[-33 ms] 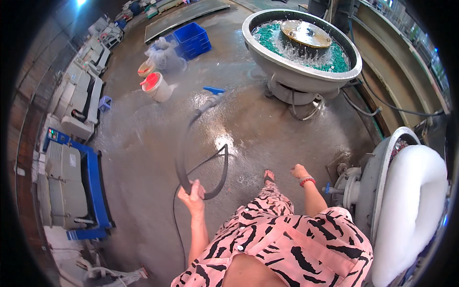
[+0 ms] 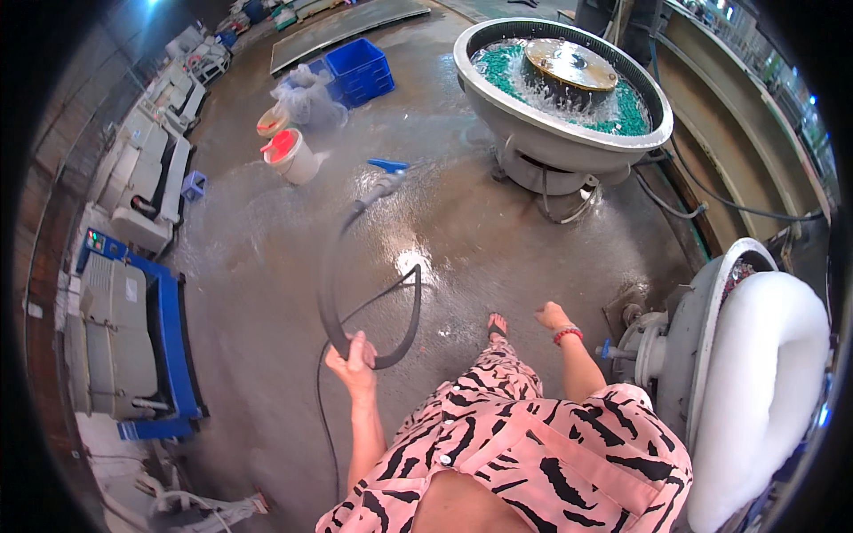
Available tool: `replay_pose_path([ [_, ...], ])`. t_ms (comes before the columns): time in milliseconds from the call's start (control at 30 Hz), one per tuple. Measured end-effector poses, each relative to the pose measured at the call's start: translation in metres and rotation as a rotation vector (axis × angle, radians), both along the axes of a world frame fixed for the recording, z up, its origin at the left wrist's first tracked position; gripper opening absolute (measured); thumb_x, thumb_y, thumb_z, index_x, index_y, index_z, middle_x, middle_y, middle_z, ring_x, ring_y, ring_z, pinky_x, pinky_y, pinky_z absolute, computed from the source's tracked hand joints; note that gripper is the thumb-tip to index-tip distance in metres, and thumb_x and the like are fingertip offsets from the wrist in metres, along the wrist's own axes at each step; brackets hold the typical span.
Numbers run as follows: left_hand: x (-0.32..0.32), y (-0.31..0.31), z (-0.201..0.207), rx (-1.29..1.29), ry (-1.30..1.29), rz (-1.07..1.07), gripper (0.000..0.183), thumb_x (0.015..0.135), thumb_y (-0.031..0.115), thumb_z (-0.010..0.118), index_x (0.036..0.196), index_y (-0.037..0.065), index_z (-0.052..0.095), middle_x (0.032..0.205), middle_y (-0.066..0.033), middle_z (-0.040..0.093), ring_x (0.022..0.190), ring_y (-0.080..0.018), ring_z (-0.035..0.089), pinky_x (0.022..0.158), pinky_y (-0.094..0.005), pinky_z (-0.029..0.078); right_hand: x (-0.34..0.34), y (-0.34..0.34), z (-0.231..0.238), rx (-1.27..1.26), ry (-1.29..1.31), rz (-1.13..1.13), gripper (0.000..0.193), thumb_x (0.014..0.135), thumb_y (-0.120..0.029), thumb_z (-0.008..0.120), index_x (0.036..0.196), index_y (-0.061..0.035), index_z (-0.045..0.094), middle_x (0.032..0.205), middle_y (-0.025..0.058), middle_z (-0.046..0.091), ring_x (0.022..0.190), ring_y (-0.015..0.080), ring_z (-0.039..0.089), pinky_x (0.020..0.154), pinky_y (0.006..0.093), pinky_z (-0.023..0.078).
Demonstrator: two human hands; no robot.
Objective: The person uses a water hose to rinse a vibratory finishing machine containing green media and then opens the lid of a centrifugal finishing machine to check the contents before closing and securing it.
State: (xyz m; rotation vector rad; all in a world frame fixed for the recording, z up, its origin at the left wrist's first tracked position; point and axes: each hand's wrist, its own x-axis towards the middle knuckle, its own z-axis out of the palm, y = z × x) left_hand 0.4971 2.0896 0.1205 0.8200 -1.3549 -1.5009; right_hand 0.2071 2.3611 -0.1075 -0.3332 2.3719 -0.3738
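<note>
My left hand (image 2: 355, 362) is wrapped around a thick black hose (image 2: 327, 289). From the grip the hose arcs up and away over the wet floor. Its far end carries a grey fitting (image 2: 380, 186) with a blue lever handle (image 2: 388, 165). On the other side of the grip, the hose bends in a loop to the right and trails back along the floor. My right hand (image 2: 554, 316), below a red bead bracelet, is curled into a loose fist. Nothing shows in it, and it hangs above the floor apart from the hose.
A round tub machine (image 2: 613, 140) with churning green pieces and water stands far right. Close on my right are another round machine (image 2: 689, 373) and a thick white tube (image 2: 746, 382). A white bucket (image 2: 302, 167) and blue crate (image 2: 371, 84) sit far left; blue-framed machines (image 2: 180, 346) line the left.
The hose's far end and blue lever have shifted slightly left. My left hand, still gripping the hose, has moved a little left too; my right hand has barely moved.
</note>
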Motion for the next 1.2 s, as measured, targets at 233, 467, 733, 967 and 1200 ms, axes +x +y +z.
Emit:
replay_pose_path([
  [233, 0.078, 0.012, -0.017, 0.161, 0.199, 0.176, 0.025, 0.083, 0.006, 0.054, 0.062, 0.008, 0.04, 0.044, 0.0009, 0.034, 0.034, -0.008, 0.031, 0.039, -0.0251, 0.032, 0.049, -0.011, -0.015, -0.214, 0.02, -0.038, 0.031, 0.077, -0.022, 0.061, 0.102, -0.0048, 0.068, 0.096, 0.0201, 0.066, 0.097, 0.0327, 0.064, 0.086, 0.0373, 0.049],
  [467, 0.135, 0.008, -0.015, 0.239, 0.267, 0.421, 0.027, 0.084, 0.008, 0.053, 0.062, 0.011, 0.038, 0.044, 0.0026, 0.032, 0.034, -0.0074, 0.029, 0.039, -0.0257, 0.031, 0.091, 0.047, -0.077, 0.129, -0.158, -0.068, 0.022, 0.079, -0.014, 0.057, 0.091, 0.0013, 0.068, 0.071, 0.0125, 0.067, 0.061, 0.0242, 0.067, 0.053, 0.0346, 0.053],
  [733, 0.144, -0.034, 0.014, 0.133, 0.399, 0.59, 0.031, 0.086, 0.017, 0.052, 0.06, 0.016, 0.034, 0.046, 0.005, 0.025, 0.038, -0.0061, 0.023, 0.046, -0.0229, 0.027, 0.065, -0.008, -0.032, 0.148, -0.25, -0.077, 0.022, 0.079, -0.014, 0.055, 0.09, 0.001, 0.068, 0.072, 0.0124, 0.068, 0.059, 0.0241, 0.067, 0.049, 0.0345, 0.053],
  [967, 0.19, -0.083, 0.074, -0.01, 0.517, 0.801, 0.027, 0.088, 0.015, 0.052, 0.065, 0.015, 0.038, 0.047, 0.0066, 0.024, 0.037, -0.0041, 0.019, 0.04, -0.0207, 0.02, 0.052, -0.098, -0.047, -0.171, -0.187, -0.089, 0.024, 0.08, -0.013, 0.057, 0.099, -0.0044, 0.069, 0.072, 0.0123, 0.067, 0.057, 0.0209, 0.065, 0.053, 0.0322, 0.053],
  [1200, 0.234, -0.09, 0.127, -0.103, 0.587, 0.875, 0.044, 0.092, 0.016, 0.05, 0.054, 0.017, 0.027, 0.045, 0.0041, 0.022, 0.036, -0.006, 0.017, 0.039, -0.0203, 0.021, 0.082, -0.131, -0.067, -0.065, -0.239, -0.005, 0.023, 0.081, -0.014, 0.056, 0.094, 0.0, 0.068, 0.074, 0.0149, 0.067, 0.063, 0.0228, 0.067, 0.058, 0.0349, 0.054],
])
